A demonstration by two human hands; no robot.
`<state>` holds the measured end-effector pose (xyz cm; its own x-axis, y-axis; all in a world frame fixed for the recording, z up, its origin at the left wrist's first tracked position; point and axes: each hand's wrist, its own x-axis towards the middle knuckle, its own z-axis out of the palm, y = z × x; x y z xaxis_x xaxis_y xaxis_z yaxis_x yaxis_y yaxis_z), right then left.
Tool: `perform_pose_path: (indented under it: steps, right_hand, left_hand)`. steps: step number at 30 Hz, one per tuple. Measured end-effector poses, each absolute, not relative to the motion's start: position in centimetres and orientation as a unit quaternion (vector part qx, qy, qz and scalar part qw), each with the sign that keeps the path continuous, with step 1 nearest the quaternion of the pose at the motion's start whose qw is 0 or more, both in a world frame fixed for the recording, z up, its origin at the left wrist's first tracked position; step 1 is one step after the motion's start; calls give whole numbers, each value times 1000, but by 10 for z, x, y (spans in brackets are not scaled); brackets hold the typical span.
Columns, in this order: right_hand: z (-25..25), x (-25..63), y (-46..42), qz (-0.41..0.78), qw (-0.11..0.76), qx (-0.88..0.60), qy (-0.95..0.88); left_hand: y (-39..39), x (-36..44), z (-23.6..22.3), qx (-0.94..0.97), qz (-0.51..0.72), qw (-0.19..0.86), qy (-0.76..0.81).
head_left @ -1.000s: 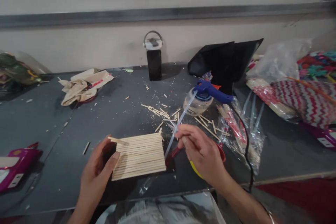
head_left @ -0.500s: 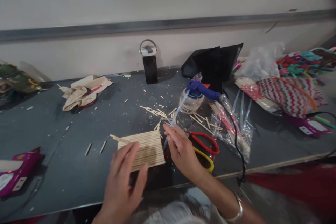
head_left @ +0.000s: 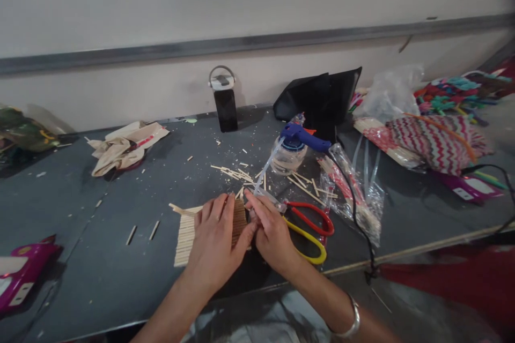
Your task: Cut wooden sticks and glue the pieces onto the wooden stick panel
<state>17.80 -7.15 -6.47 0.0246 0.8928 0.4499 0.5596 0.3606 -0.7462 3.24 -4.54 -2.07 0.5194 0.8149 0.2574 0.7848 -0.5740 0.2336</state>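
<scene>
A flat panel of thin wooden sticks (head_left: 184, 244) laid side by side rests on the dark table. My left hand (head_left: 217, 236) lies flat over it, fingers stretched out and thumb toward its right side. At the panel's right edge is my right hand (head_left: 270, 230), its fingers curled and close to my left thumb. What those fingers hold, if anything, is hidden. One stick (head_left: 179, 209) juts out past the panel's upper left corner. Scissors with red and yellow handles (head_left: 311, 214) lie just right of my right hand.
A blue glue gun (head_left: 308, 138) rests on a jar (head_left: 287, 161), its glue stick (head_left: 267, 166) slanting toward my hands. Cut sticks (head_left: 237, 172) are scattered behind the panel. Also here are plastic-wrapped sticks (head_left: 350, 187), a black cord (head_left: 354, 198), a phone (head_left: 226, 110) and crumpled paper (head_left: 124, 147).
My left hand has moved right and come down flat on the panel, with its thumb now near my right hand. My right hand has stayed at the panel's right edge. The camera view has shifted slightly.
</scene>
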Motion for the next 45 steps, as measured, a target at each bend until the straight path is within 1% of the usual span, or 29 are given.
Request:
perform_pose_path:
  steps: [10,28,33,40,45]
  right_hand:
    - [-68,177,-73,121,454,-544,-696]
    - [-67,175,-72,132,458,-535,-698]
    - [-68,175,-73,119,462,-543,-691]
    - [-68,176,-72,113,484,-562,-661]
    - [-70,177,-73,105,474,-562,-670]
  left_hand:
    - [-46,36,-20,873,145,45,464]
    - [-46,40,-20,869,137,35,473]
    - [-45,37,-24,869,160,36,467]
    - [-26,36,-17,850,241,110,456]
    - [-12,37,-21,822,275,203,455]
